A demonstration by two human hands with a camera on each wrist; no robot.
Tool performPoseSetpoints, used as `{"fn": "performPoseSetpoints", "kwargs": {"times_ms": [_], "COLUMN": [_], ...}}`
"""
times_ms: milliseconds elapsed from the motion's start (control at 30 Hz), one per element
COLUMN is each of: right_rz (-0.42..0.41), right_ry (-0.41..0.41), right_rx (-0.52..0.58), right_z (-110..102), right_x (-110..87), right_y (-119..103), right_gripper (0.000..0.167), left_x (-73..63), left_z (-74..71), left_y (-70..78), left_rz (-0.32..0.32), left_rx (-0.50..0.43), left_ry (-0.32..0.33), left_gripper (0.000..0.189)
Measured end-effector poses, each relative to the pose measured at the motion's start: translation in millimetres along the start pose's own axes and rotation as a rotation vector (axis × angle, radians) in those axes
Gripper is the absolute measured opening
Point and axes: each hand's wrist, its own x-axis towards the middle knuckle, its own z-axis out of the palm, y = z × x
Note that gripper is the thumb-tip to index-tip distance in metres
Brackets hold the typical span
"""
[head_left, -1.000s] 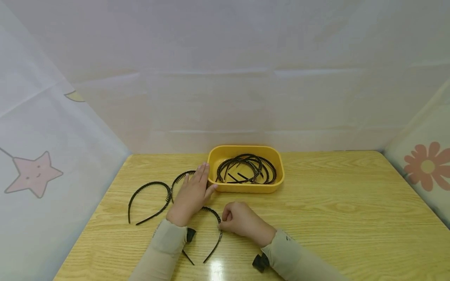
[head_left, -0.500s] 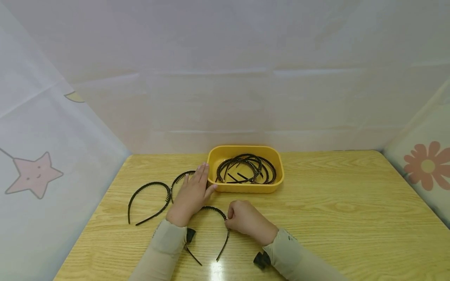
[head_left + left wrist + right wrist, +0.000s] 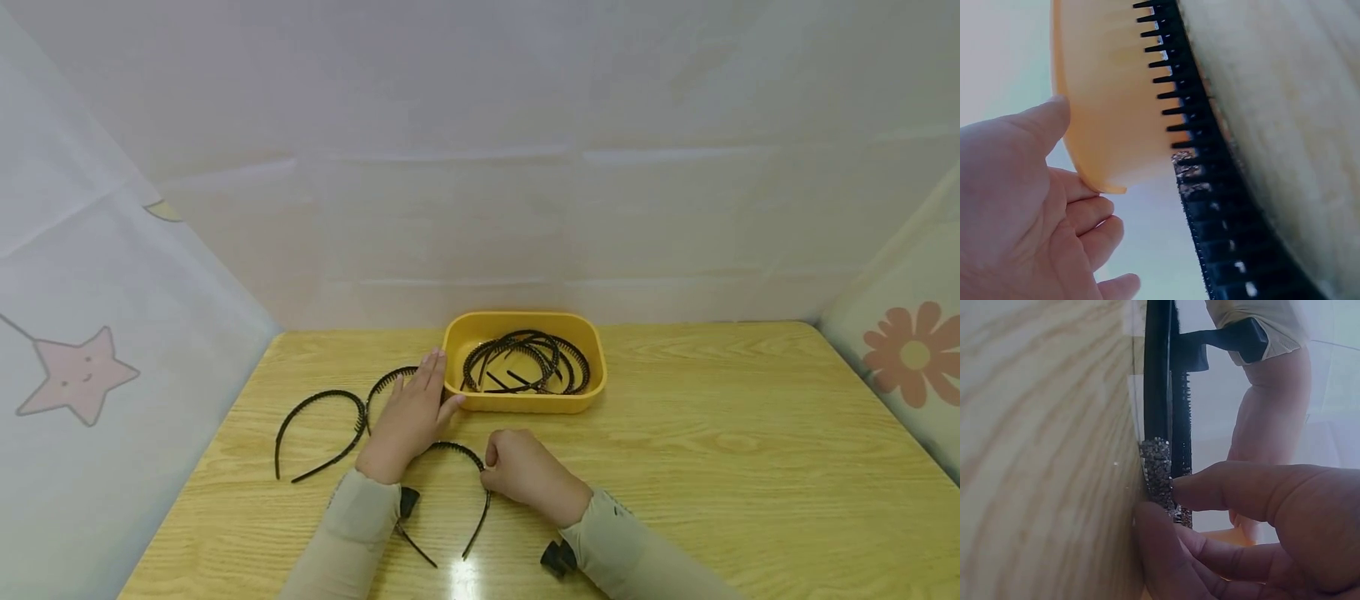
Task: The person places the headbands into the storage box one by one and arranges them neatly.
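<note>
A black toothed headband (image 3: pixel 477 532) lies on the table with its two ends toward the near edge. My right hand (image 3: pixel 532 477) pinches its right side between thumb and fingers, at a silvery glitter patch (image 3: pixel 1157 467) that shows in the right wrist view. My left hand (image 3: pixel 407 423) rests against the left end of a yellow box (image 3: pixel 528 403), fingers straight along the wall and thumb at the front corner. Several black headbands (image 3: pixel 517 335) lie tangled inside the box. The left forearm hides part of the pinched headband.
Left of the left hand, one headband (image 3: pixel 321 393) lies on the wooden table (image 3: pixel 735 467). Another headband (image 3: pixel 381 385) touches it and is partly covered by the hand. A pale backdrop (image 3: pixel 480 208) rises behind the box, and printed side sheets flank the table.
The right hand has shifted slightly right, and the pinched headband has slid right with it. My left hand and the box have stayed in place.
</note>
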Motion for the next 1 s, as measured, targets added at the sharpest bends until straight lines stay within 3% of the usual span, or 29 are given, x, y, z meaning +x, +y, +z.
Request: {"fn": "performPoseSetpoints", "kwargs": {"times_ms": [300,600,1000], "right_rz": [0.025,0.048,0.069], "right_ry": [-0.013,-0.006,0.020], "right_rx": [-0.022,-0.046,-0.084], "right_z": [-1,-11,-20], "right_x": [0.9,1.8,2.2], "right_y": [2,7,16], "right_gripper": [0.020,0.017,0.031], "left_x": [2.9,-0.1,1.6], "left_z": [-5.4,-8.5,-6.5], "left_y": [3.9,6.0,3.8], "left_rz": [-0.032,-0.029,-0.040], "left_rx": [-0.039,-0.052,-0.056], "left_ry": [-0.058,-0.065,-0.070], "left_gripper": [0.078,0.077,0.078]}}
